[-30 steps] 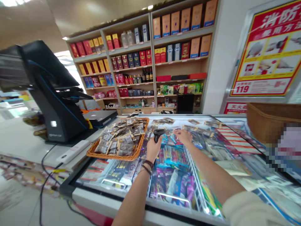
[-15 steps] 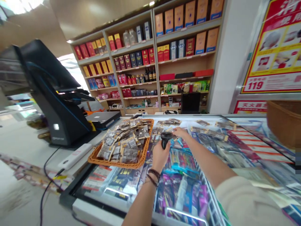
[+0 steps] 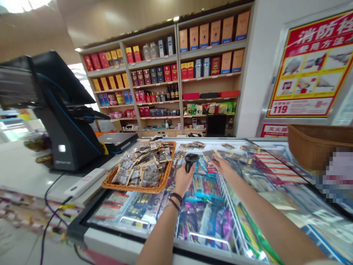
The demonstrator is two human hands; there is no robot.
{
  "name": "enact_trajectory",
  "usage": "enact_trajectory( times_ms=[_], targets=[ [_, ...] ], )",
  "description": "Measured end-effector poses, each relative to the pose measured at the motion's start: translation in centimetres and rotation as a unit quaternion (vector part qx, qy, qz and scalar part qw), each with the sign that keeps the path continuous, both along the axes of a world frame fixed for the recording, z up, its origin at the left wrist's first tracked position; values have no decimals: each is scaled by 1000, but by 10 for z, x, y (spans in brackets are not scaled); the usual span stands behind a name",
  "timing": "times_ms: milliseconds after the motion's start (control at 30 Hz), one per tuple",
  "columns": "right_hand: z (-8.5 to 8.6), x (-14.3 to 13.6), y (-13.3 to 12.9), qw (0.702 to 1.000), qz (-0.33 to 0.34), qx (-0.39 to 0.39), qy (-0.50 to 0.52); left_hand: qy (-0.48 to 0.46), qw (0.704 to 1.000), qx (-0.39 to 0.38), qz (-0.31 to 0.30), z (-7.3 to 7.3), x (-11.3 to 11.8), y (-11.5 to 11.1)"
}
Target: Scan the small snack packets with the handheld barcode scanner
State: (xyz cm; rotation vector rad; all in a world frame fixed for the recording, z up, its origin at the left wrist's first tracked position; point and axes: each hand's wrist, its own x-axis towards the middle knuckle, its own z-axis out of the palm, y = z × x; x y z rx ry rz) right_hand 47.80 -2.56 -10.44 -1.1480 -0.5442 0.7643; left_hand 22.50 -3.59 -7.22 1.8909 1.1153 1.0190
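Many packets fill wicker basket (image 3: 110, 183), left fingers (image 3: 180, 173) clamped on scanner (image 3: 191, 160) — right hand (image 3: 224, 166) flat (fingers apart).

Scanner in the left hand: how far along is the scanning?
Done: nothing shows as finished. In hand: the left hand has a grip on the black scanner, and the right hand reaches for loose packets on the freezer lid. Left: those packets and the heaped basket.
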Motion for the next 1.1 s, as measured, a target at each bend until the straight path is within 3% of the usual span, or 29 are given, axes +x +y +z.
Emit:
enact_trajectory(
  times_ms=[200, 533, 1100],
  targets=[
    [-9, -17, -27, 989, -63, 106, 84, -58, 996, 35, -61, -3, -1, -4],
    [-8, -25, -27, 981, -89, 144, 95, -92, 986, -1, -142, 1, 0, -9],
    [-3, -28, -32, 981, -90, 143, 98, -77, 987, -1, -144, 3, 1, -13]
  ],
)
